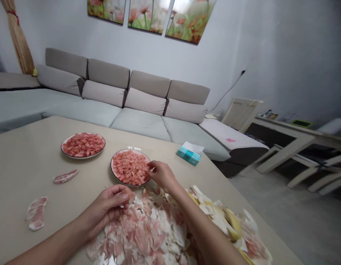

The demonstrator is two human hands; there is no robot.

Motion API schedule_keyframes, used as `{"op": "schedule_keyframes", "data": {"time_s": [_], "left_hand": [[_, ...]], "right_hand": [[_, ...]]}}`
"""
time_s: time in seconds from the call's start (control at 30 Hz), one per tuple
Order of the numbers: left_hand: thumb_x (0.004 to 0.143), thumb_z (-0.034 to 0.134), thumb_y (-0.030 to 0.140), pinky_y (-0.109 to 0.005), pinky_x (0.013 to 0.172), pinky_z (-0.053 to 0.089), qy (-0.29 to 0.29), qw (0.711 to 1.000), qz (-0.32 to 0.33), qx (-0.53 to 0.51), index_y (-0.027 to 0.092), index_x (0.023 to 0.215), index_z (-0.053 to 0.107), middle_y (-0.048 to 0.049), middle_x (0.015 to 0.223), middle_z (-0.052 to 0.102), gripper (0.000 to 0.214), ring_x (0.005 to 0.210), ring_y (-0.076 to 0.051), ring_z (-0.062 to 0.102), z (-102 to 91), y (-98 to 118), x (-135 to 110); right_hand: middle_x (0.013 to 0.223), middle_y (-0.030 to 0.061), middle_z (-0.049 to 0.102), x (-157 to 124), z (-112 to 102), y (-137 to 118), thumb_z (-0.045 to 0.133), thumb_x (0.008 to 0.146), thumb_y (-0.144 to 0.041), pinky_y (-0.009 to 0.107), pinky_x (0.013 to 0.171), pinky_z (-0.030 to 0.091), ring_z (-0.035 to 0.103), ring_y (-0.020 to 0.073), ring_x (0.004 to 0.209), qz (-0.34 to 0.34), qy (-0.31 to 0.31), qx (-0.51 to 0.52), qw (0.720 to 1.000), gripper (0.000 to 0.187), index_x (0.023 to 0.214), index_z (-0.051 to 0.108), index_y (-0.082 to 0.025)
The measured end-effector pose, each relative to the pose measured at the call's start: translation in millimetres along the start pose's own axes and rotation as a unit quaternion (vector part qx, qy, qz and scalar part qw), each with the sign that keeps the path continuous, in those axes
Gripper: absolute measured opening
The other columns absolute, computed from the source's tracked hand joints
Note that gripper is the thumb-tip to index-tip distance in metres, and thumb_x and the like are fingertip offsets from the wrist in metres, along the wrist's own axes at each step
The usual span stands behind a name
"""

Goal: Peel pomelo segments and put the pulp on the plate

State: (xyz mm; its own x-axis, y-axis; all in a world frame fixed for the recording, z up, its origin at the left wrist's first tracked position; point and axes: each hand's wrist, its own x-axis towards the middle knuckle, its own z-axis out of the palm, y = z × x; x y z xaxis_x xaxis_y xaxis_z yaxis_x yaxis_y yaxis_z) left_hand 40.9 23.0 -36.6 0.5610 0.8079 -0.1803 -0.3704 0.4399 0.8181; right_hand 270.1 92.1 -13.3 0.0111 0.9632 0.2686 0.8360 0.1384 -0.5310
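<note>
My left hand [111,204] is curled over the near pile, thumb and fingers pinched on what looks like a thin pinkish piece of pomelo membrane [130,194]. At the right rim of the nearer plate [112,170] is my right hand [160,175], its fingertips closed together; whatever they hold is hidden. Pink pomelo pulp [130,167] is heaped on that plate. Below both hands spreads a large heap of pomelo membranes [144,232], pink and white. Two unpeeled pomelo segments, one farther [65,176] and one nearer [37,213], lie on the table to the left.
A second plate [82,157] full of pulp stands at the back left of the table [109,136]. Yellow-and-white pomelo rind [232,224] lies on the right beside my forearm. A blue tissue pack [189,154] sits near the far right edge. Behind is a grey sofa [142,119].
</note>
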Motion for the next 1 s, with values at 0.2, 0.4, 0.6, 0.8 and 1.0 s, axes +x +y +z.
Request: {"op": "schedule_keyframes", "data": {"time_s": [0.2, 0.4, 0.6, 0.8, 1.0], "left_hand": [[0.074, 0.077, 0.027, -0.018, 0.061, 0.045, -0.003, 1.000, 0.005, 0.018, 0.016, 0.083, 0.063, 0.0001, 0.079, 0.055, 0.020, 0.066, -0.009, 0.051, 2.5, 1, -2], [0.069, 0.081, 0.030, -0.021, 0.061, 0.044, -0.002, 0.999, 0.005, 0.031, 0.015, 0.081, 0.063, -0.0013, 0.076, 0.062, 0.027, 0.065, -0.010, 0.055, 8.8, -2, -5], [0.069, 0.080, 0.030, -0.021, 0.061, 0.042, -0.010, 0.998, 0.021, 0.056, 0.014, 0.079, 0.062, -0.0024, 0.076, 0.064, 0.026, 0.067, -0.011, 0.056, 10.2, -4, -5], [0.072, 0.078, 0.030, -0.023, 0.065, 0.041, -0.022, 0.992, 0.035, 0.122, 0.014, 0.081, 0.061, -0.0016, 0.077, 0.062, 0.025, 0.073, -0.014, 0.056, 4.2, -4, -5], [0.074, 0.075, 0.025, -0.023, 0.065, 0.040, -0.031, 0.988, 0.036, 0.144, 0.014, 0.082, 0.060, -0.0005, 0.077, 0.061, 0.020, 0.074, -0.014, 0.055, 5.0, -3, -8]], "right_hand": [[0.095, 0.0070, 0.069, -36, -23, -22, 0.061, 0.078, -0.010, 0.026, 0.070, 0.049, 0.064, 0.0156, 0.075, -0.022, -0.012, 0.033, 0.999, 0.022, 0.096, 0.071, -0.017], [0.093, 0.0033, 0.071, -98, -21, -60, 0.076, 0.073, -0.024, 0.027, 0.067, 0.050, 0.063, 0.0178, 0.077, 0.005, -0.137, 0.213, 0.967, 0.027, 0.099, 0.072, -0.022], [0.076, 0.0020, 0.069, -110, -4, -63, 0.071, 0.075, -0.019, 0.026, 0.063, 0.047, 0.060, 0.0161, 0.069, 0.037, -0.110, 0.268, 0.956, 0.006, 0.082, 0.072, -0.019], [0.075, 0.0028, 0.068, -114, -2, -61, 0.069, 0.073, -0.018, 0.026, 0.062, 0.047, 0.059, 0.0155, 0.067, 0.064, -0.113, 0.297, 0.946, 0.012, 0.086, 0.071, -0.017], [0.064, 0.0004, 0.062, -114, 3, -64, 0.063, 0.070, -0.012, 0.023, 0.055, 0.042, 0.053, 0.0120, 0.059, 0.086, -0.113, 0.320, 0.937, 0.006, 0.073, 0.068, -0.014]]}}
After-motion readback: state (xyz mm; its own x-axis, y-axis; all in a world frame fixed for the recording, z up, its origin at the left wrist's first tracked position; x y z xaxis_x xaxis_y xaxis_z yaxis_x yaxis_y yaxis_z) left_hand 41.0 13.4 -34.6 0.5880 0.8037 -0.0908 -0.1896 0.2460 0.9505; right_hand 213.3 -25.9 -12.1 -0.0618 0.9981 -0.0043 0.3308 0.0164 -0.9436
